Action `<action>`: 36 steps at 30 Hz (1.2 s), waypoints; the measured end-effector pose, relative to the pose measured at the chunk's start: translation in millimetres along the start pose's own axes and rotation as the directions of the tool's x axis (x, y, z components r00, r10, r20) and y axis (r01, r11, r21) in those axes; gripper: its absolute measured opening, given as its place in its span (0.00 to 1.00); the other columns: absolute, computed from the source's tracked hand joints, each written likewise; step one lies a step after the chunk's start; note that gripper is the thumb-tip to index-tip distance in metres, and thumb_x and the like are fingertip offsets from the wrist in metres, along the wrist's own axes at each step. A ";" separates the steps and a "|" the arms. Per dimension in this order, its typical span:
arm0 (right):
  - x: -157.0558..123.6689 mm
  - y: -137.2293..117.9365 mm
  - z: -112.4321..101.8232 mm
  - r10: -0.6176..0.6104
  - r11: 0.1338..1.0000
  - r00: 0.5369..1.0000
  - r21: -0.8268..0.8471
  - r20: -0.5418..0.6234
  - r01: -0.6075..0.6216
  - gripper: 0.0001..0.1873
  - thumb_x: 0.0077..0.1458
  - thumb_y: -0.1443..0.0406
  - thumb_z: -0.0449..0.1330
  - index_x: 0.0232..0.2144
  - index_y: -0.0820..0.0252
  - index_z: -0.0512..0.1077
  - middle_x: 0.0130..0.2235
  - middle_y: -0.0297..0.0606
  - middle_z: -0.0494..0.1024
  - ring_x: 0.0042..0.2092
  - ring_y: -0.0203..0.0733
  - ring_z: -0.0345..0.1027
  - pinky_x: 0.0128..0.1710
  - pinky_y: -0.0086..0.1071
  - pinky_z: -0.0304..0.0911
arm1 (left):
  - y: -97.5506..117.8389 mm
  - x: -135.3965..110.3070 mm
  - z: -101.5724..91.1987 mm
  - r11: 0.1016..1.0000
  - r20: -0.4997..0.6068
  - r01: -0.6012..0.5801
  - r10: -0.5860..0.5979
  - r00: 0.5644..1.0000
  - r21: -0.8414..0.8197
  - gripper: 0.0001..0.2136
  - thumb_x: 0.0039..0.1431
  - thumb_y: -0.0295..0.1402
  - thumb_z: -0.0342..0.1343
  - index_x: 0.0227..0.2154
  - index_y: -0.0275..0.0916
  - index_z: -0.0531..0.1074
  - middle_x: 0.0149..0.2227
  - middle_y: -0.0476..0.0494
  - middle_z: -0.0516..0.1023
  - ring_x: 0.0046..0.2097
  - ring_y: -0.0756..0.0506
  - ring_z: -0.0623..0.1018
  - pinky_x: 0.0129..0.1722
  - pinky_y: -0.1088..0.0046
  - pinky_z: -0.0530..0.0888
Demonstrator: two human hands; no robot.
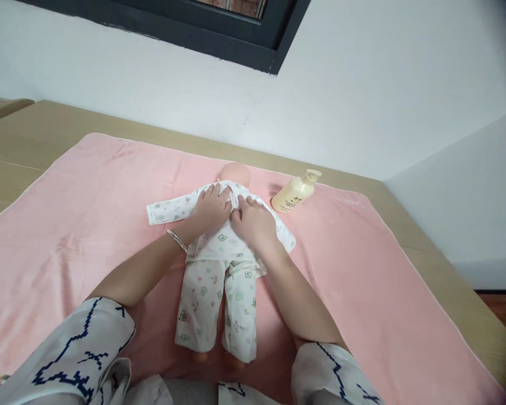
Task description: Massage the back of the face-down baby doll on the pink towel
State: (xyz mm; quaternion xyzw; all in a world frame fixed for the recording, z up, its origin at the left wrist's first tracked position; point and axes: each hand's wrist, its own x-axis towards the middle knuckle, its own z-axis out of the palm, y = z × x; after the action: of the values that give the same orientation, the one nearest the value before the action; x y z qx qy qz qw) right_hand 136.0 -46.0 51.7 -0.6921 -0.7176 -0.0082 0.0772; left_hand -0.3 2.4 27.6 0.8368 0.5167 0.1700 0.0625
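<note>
A baby doll [235,172] lies stretched out with its bald head at the far end, wearing a white patterned long-sleeved top [222,238] and matching trousers [200,304]. No facial features show on its head. My left hand [213,209] rests on the upper part of the top, fingers stretched out, with a silver bangle at the wrist. Beside it my right hand [255,222] lies on the same part of the top, its fingers apart and slightly bent. Between the hands the cloth is creased. One sleeve [168,210] extends flat to the left.
A pale yellow pump bottle [294,194] stands on the pink blanket [354,270], right of the doll's head. The blanket covers much of a wooden surface [67,121]. White walls [354,84] rise behind and to the right, below a dark window frame [274,56].
</note>
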 end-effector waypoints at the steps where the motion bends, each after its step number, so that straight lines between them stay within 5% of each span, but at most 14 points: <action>1: 7.3 6.2 3.2 0.000 0.999 1.000 0.041 0.012 0.000 0.30 0.67 0.61 0.45 0.67 0.68 0.62 0.66 0.56 0.67 0.67 0.62 0.60 0.65 0.50 0.58 | 1.8 0.0 1.6 1.000 0.017 0.021 -0.021 1.000 -0.013 0.25 0.71 0.33 0.38 0.67 0.34 0.59 0.69 0.29 0.62 0.71 0.33 0.61 0.68 0.48 0.60; 4: 23.9 21.2 15.4 0.003 0.993 1.000 0.121 0.011 -0.005 0.33 0.69 0.59 0.42 0.69 0.73 0.57 0.69 0.56 0.60 0.72 0.60 0.50 0.71 0.50 0.46 | 5.6 0.5 5.2 0.996 0.048 0.071 -0.069 0.996 -0.044 0.26 0.72 0.35 0.37 0.70 0.33 0.54 0.71 0.28 0.56 0.73 0.32 0.56 0.70 0.46 0.56; 9: 30.7 30.0 26.0 -0.023 0.980 1.000 0.200 -0.010 0.025 0.34 0.68 0.59 0.42 0.69 0.73 0.56 0.70 0.56 0.58 0.72 0.61 0.48 0.72 0.55 0.43 | 5.9 -0.7 3.3 0.996 0.073 0.085 -0.083 0.994 -0.021 0.28 0.71 0.37 0.41 0.71 0.34 0.52 0.73 0.30 0.52 0.74 0.30 0.50 0.71 0.42 0.50; 15: 33.6 32.9 21.6 -0.045 0.970 0.997 0.240 0.064 0.029 0.34 0.67 0.58 0.44 0.70 0.70 0.54 0.72 0.55 0.53 0.74 0.60 0.43 0.71 0.57 0.41 | 27.6 -20.7 -20.0 0.990 0.069 0.042 -0.052 0.996 0.136 0.26 0.71 0.33 0.41 0.69 0.31 0.58 0.69 0.25 0.60 0.70 0.30 0.62 0.70 0.38 0.51; 20: 9.6 11.0 6.1 -0.057 0.998 0.998 0.024 -0.005 0.057 0.30 0.69 0.63 0.40 0.67 0.74 0.59 0.64 0.60 0.68 0.67 0.61 0.59 0.68 0.59 0.46 | 27.4 -19.0 -24.9 0.993 0.134 0.012 -0.028 0.991 0.117 0.24 0.70 0.31 0.41 0.66 0.31 0.61 0.69 0.27 0.62 0.69 0.32 0.63 0.69 0.40 0.58; 26: -11.5 -7.5 -8.7 -0.021 0.994 1.000 -0.109 0.010 0.022 0.27 0.69 0.64 0.42 0.63 0.72 0.64 0.57 0.60 0.76 0.57 0.60 0.72 0.68 0.58 0.44 | 3.7 2.9 0.8 0.993 0.026 0.105 -0.103 0.994 -0.055 0.24 0.72 0.35 0.37 0.66 0.32 0.59 0.69 0.34 0.63 0.71 0.35 0.61 0.70 0.44 0.57; 30: 12.8 14.2 1.9 -0.028 0.995 0.997 0.094 0.068 0.022 0.30 0.70 0.60 0.41 0.67 0.70 0.59 0.66 0.59 0.65 0.69 0.59 0.57 0.68 0.59 0.46 | 10.5 -2.2 9.6 0.991 -0.065 0.127 -0.129 0.989 -0.034 0.24 0.72 0.36 0.38 0.66 0.32 0.61 0.69 0.33 0.63 0.71 0.34 0.60 0.71 0.50 0.55; 33: 31.5 34.0 15.0 -0.020 0.963 0.992 0.271 0.121 -0.014 0.34 0.70 0.54 0.42 0.71 0.66 0.52 0.73 0.52 0.52 0.75 0.56 0.40 0.71 0.62 0.38 | 22.5 -13.8 6.2 0.995 -0.059 0.072 -0.068 0.996 0.065 0.25 0.71 0.34 0.42 0.66 0.30 0.61 0.67 0.26 0.64 0.69 0.32 0.63 0.69 0.51 0.60; 36: 35.3 37.5 22.0 0.010 0.949 0.994 0.312 0.109 -0.044 0.34 0.69 0.53 0.41 0.71 0.64 0.52 0.74 0.48 0.49 0.75 0.58 0.35 0.71 0.65 0.34 | 31.6 -21.8 2.6 0.991 -0.060 0.031 -0.024 0.998 0.128 0.25 0.68 0.31 0.46 0.66 0.29 0.62 0.66 0.23 0.64 0.68 0.30 0.66 0.64 0.51 0.66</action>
State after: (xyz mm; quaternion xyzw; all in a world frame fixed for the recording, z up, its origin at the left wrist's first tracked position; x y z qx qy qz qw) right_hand 170.0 -6.8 30.8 -0.6802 -0.7034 0.1436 0.1479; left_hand 18.4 -31.3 29.3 0.8265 0.5397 0.1598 -0.0047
